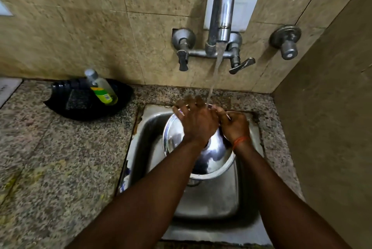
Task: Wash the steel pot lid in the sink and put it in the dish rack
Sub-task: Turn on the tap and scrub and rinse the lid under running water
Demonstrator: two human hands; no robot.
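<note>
A person is rinsing a steel pot lid [174, 136] under a running tap [223, 7], holding it tilted above the sink [211, 198]. The left hand [198, 123] is lying splayed across the lid's far rim, fingers extended and pressing. The right hand [234, 126] is curling its fingers to pinch the rim just beside it. The water stream [216, 67] is landing between the two hands.

To rinse well, the person is likely needing to keep the pinch firm, since wet steel is slippery. Turning the lid slowly would let the stream sweep the whole face and run off the lower edge into the sink.

In view are one lid, one sink, one spout, two lever handles [183, 57] and one separate wall valve [286, 42]. One soap bottle [102, 89] is leaning in one black tray [80, 106] on the counter [50, 158]. One orange thread [240, 141] is circling the right wrist. No dish rack is plainly showing.
</note>
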